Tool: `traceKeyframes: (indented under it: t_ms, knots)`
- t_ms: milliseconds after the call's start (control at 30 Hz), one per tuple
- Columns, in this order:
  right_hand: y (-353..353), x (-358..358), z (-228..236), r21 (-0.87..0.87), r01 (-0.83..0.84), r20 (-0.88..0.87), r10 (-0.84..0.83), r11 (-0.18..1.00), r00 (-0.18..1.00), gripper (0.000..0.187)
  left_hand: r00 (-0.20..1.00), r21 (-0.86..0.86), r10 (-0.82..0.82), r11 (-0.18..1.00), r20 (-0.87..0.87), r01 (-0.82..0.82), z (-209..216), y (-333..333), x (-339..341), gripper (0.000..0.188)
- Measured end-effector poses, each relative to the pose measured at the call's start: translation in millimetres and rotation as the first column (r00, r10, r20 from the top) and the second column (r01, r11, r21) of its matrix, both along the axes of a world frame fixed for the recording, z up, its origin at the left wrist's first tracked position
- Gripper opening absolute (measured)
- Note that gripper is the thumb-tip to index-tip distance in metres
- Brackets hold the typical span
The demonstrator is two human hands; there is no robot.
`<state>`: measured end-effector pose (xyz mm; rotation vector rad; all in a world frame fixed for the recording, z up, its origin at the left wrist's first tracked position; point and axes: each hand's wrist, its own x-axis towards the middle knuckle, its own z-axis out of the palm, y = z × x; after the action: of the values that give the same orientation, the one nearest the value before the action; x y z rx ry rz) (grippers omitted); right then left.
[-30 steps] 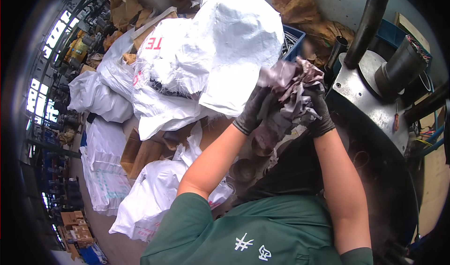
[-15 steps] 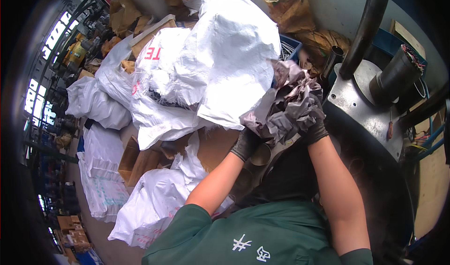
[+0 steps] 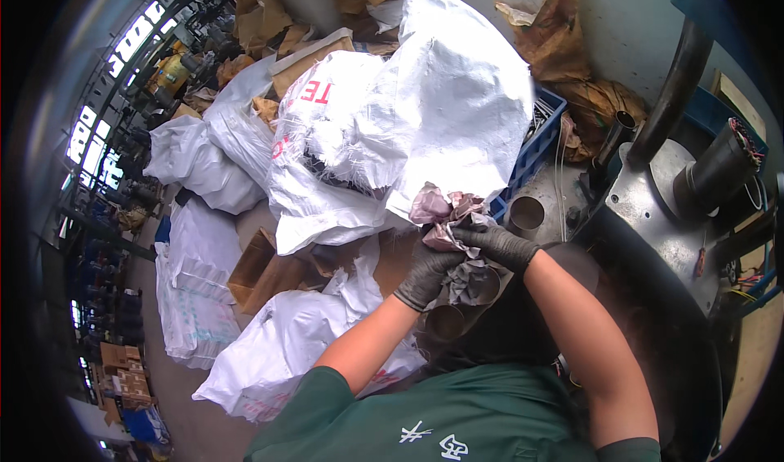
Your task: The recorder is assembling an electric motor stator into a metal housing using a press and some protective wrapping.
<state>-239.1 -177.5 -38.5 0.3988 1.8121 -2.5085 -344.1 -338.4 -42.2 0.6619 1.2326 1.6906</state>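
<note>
Both my hands wear dark gloves and are closed around one wad of crumpled paper [image 3: 433,209], pinkish-grey on top and greyer below. My left hand [image 3: 428,274] grips its left side. From the right, my right hand [image 3: 502,245] presses in on it, fingers pointing left. Part of the wad hangs down between the hands. Just beyond it stands a large white woven sack [image 3: 461,94]. Round metal tube ends show close by: one open tube [image 3: 527,214] right of the wad, another [image 3: 445,321] below my left hand.
A blue crate [image 3: 543,127] holding metal rods stands behind the sack. To the right is a metal plate with a thick post [image 3: 653,188]. More white sacks [image 3: 294,339] and an open cardboard box [image 3: 265,270] lie on the left. Brown paper [image 3: 563,37] leans at the back wall.
My hands have come closer together and nearer my body, moving left. The paper wad is squeezed much smaller. The head view has shifted, so the surroundings sit further right.
</note>
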Motion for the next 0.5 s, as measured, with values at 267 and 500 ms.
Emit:
traceKeyframes:
  t_ms: [267,500]
  knots:
    - [-1,-31,10,0.046,0.333,0.049,-0.335,0.942,0.941,0.084,0.986,-0.094,0.131,0.986,-0.102,-0.141,-63,-64,-92,0.059]
    - [6,-46,-7,0.848,0.328,-0.08,-0.51,0.417,0.856,0.066,0.855,-0.565,-0.319,0.825,-0.409,0.037,-122,-58,-136,0.073]
